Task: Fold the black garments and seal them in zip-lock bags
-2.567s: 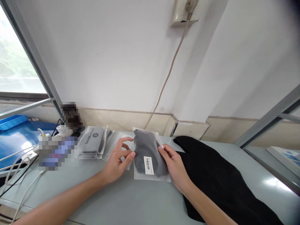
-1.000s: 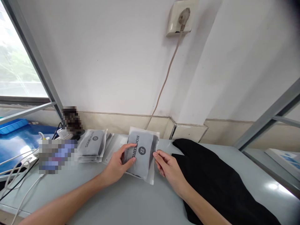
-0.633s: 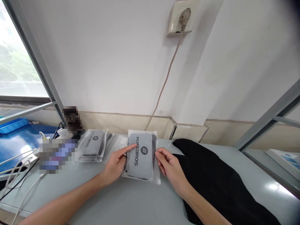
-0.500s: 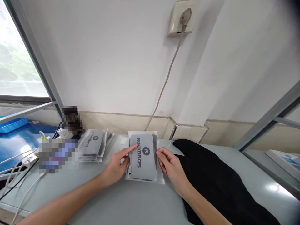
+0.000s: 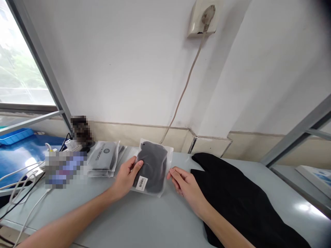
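A clear plastic pouch (image 5: pixel 152 165) with a dark folded item inside is tilted up off the grey table (image 5: pixel 144 220), its barcode-label side toward me. My left hand (image 5: pixel 126 177) grips the pouch's left edge, thumb on its front. My right hand (image 5: pixel 184 182) hovers just right of the pouch with fingers loosely spread, not touching it. A stack of similar grey-branded pouches (image 5: pixel 103 159) lies to the left of my left hand.
Black cloth (image 5: pixel 240 203) covers the table's right side, under my right forearm. White cables (image 5: pixel 23 186) and a blue tray (image 5: pixel 15 136) are at the left. A wall socket (image 5: pixel 203 19) with a cord hangs above. Metal frame bars (image 5: pixel 297 132) run on the right.
The pouch lay flat with its logo side up, both hands at its edges. Now my left hand has turned it over to the barcode side, and my right hand has let go.
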`<state>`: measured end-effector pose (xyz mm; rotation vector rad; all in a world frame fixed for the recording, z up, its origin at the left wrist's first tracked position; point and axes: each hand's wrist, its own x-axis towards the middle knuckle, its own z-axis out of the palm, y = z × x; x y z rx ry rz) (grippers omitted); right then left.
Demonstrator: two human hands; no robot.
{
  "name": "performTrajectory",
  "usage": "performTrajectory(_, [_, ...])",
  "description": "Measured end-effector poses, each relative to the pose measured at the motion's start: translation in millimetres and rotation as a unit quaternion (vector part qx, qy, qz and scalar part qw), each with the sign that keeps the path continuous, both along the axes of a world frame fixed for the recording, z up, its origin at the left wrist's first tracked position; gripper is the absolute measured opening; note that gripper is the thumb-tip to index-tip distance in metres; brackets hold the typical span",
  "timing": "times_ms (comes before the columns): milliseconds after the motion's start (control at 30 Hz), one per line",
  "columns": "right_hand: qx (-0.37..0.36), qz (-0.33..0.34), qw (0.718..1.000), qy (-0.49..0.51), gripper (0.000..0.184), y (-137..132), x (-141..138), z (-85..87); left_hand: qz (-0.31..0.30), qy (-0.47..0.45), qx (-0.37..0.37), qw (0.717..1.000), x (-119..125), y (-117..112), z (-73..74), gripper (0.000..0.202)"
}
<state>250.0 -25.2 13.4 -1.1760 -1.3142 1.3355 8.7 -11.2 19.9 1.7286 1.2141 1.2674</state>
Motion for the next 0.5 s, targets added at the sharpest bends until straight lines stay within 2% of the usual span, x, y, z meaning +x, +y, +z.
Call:
performTrajectory(100, [-0.005,0.004,1.0,0.001,0.053,0.7,-0.2,-0.8,-0.006,-0.018,-0.044,0.999,3.1,-1.9,-3.0,0.043])
performTrajectory(267, [0.016,-0.019,0.999,0.034,0.05,2.4,-1.6,-4.0,-0.05,-0.017,-0.045,0.998,7.6,-6.3,-3.2,0.042])
performTrajectory(367, [0.016,-0.047,0.997,0.058,0.058,2.8,-2.4,-5.4,-0.07,-0.024,-0.049,0.996,7.8,-6.6,-3.3,0.041])
performTrajectory(500, [-0.008,-0.001,0.999,0.035,0.056,1.5,-1.7,-5.2,-0.084,-0.043,-0.06,0.994,7.4,-5.8,-3.1,0.04])
